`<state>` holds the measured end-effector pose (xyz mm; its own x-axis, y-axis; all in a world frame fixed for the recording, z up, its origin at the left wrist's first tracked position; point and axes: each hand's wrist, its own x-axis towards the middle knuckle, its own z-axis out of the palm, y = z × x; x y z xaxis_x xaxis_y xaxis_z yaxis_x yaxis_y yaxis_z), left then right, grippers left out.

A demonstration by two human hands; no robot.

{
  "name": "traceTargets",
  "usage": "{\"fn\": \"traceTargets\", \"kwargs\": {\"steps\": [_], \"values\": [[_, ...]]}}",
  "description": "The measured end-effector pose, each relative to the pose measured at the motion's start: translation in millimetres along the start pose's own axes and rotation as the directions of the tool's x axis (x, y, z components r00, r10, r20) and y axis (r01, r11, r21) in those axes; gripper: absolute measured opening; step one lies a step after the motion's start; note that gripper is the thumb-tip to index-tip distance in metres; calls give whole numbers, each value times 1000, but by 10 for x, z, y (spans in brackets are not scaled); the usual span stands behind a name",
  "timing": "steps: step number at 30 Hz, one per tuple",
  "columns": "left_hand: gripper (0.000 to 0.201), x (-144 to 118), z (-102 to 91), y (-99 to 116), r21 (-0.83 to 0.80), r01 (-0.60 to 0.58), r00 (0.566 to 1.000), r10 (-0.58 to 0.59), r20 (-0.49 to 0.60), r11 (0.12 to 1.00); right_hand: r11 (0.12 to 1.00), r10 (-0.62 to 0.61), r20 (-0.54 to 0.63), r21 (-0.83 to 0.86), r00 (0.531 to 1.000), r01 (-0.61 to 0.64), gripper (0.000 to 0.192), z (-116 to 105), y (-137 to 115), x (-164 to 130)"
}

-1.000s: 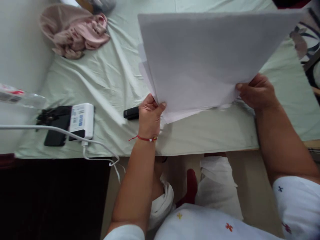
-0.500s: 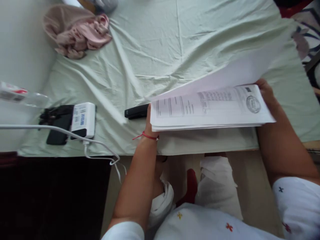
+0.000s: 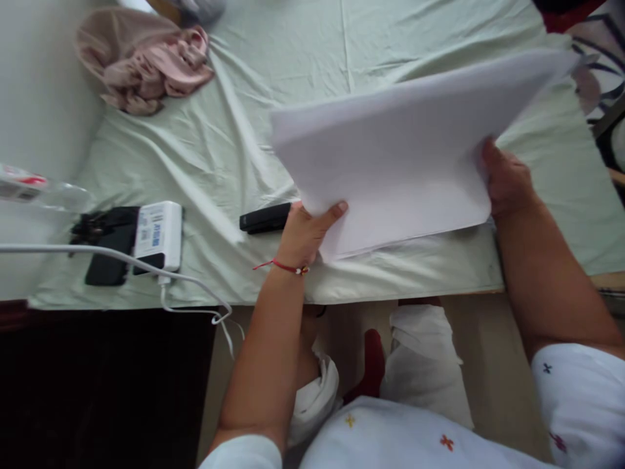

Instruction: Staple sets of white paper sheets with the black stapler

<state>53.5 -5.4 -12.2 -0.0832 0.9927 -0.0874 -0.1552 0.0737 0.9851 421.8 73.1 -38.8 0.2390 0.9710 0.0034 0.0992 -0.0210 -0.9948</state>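
Note:
A stack of white paper sheets [image 3: 390, 156] is held tilted above the near edge of a bed covered in a pale green sheet [image 3: 254, 117]; only the blank back faces me. My left hand [image 3: 307, 231], with a red thread on the wrist, grips the stack's lower left corner. My right hand [image 3: 505, 179] holds its right edge from behind. A black stapler-like object [image 3: 264, 217] lies on the sheet just left of my left hand.
A crumpled pink cloth [image 3: 141, 62] lies at the far left of the bed. A white charger box [image 3: 159, 234] with a cable [image 3: 97, 255] rests on dark items [image 3: 105, 244] at the near left. A plastic bottle [image 3: 34, 185] lies at the left edge.
The stack was upright, dropped flat showing printed pages half a second ago, and is now tipped back up with its blank side toward me. Both hands kept their grip.

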Motion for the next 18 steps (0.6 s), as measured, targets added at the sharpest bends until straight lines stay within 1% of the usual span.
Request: {"fn": "traceTargets", "kwargs": {"steps": [2, 5, 7, 10, 12, 13, 15, 16, 18], "values": [[47, 1, 15, 5, -32, 11, 1000, -10, 29, 999, 997, 4, 9, 77, 1000, -4, 68, 36, -51, -57], [46, 29, 0, -26, -12, -9, 995, 10, 96, 1000, 987, -18, 101, 160, 995, 2, 64, 63, -115, -118], [45, 55, -26, -46, 8, -49, 992, 48, 119, 999, 973, -60, 134, 228, 989, 28, 62, 63, -135, -133], [41, 72, -76, -56, 2, -153, 982, 152, 116, 988, 950, -133, 123, 300, 983, 91, 56, 35, -140, -134], [39, 68, -113, -58, 19, -254, 961, 250, 116, 967, 938, -194, 100, 311, 976, 155, 55, -1, -143, -132], [41, 65, -130, -59, 39, -299, 948, 292, 128, 954, 932, -225, 94, 310, 970, 186, 57, -21, -146, -131], [48, 66, -158, -64, 90, -353, 927, 335, 169, 931, 930, -259, 105, 294, 960, 219, 60, -53, -154, -131], [51, 70, -166, -66, 119, -361, 923, 335, 191, 925, 937, -254, 124, 277, 959, 212, 62, -60, -158, -132], [52, 82, -170, -73, 179, -358, 923, 319, 214, 916, 963, -193, 183, 224, 964, 150, 67, -50, -162, -138]]}}
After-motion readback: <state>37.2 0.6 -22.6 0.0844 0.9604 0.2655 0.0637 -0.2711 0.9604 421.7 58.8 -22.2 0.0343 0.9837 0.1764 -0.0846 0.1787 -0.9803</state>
